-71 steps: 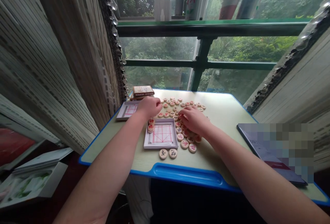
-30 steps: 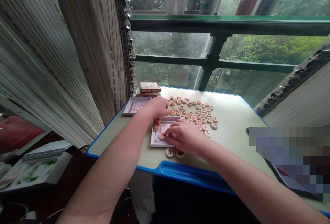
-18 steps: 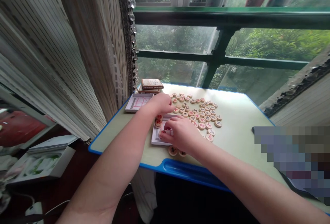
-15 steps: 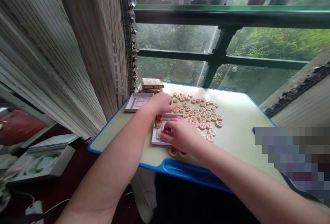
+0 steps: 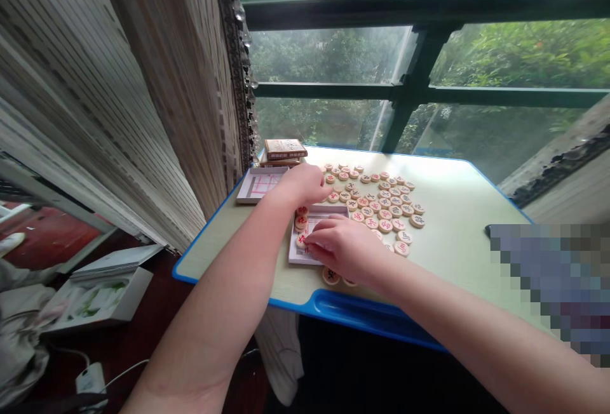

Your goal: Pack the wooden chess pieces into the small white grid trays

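Note:
Many round wooden chess pieces (image 5: 381,201) with red or black characters lie spread on the pale table (image 5: 457,211). A shallow white tray (image 5: 298,255) with a red grid sits near the front edge; three pieces (image 5: 300,220) lie at its left side. My right hand (image 5: 343,249) rests over this tray, fingers curled and pinched at a piece on the tray's left. My left hand (image 5: 307,184) is closed behind the tray, at the left edge of the spread pieces; what it holds is hidden.
A second white tray (image 5: 260,184) lies at the back left, beside stacked brown boxes (image 5: 284,150). Two pieces (image 5: 331,275) lie in front of the near tray. The table has a blue rim (image 5: 352,312). A window and woven blinds (image 5: 157,84) surround it.
My right hand moved from the loose pieces onto the near tray and set pieces at its left side. My left hand stayed put. The camera tilted down and left.

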`<state>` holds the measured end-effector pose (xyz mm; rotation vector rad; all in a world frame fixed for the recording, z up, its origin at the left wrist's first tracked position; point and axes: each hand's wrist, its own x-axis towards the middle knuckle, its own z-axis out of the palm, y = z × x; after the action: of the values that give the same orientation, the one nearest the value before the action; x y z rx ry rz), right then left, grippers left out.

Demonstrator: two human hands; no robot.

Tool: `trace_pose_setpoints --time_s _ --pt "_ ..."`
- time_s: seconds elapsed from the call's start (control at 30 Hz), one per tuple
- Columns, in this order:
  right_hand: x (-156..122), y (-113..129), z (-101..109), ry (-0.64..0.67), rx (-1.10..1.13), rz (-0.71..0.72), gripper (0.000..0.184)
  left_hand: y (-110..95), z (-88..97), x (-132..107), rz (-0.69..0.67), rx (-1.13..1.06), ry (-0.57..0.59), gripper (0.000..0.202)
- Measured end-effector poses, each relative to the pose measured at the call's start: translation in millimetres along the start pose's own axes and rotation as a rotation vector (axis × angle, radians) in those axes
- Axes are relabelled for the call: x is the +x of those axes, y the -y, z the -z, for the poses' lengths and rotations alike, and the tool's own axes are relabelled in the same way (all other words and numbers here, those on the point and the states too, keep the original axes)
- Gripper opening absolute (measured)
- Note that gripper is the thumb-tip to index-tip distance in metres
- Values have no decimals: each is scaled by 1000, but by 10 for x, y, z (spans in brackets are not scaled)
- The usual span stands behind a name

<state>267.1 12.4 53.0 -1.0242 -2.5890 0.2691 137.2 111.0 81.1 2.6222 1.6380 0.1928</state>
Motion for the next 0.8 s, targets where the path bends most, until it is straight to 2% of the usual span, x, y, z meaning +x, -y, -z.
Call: trace_pose_setpoints --time_s 0.23,0.4,0.8 --pt "-46 10 32 -10 21 116 23 12 6 -4 42 -8 91 49" --pt "-92 18 20 11 27 207 30 8 4 -22 5 -14 95 59" --pt "-110 52 -12 46 -82 203 41 -20 29 -34 -18 -8 92 58"
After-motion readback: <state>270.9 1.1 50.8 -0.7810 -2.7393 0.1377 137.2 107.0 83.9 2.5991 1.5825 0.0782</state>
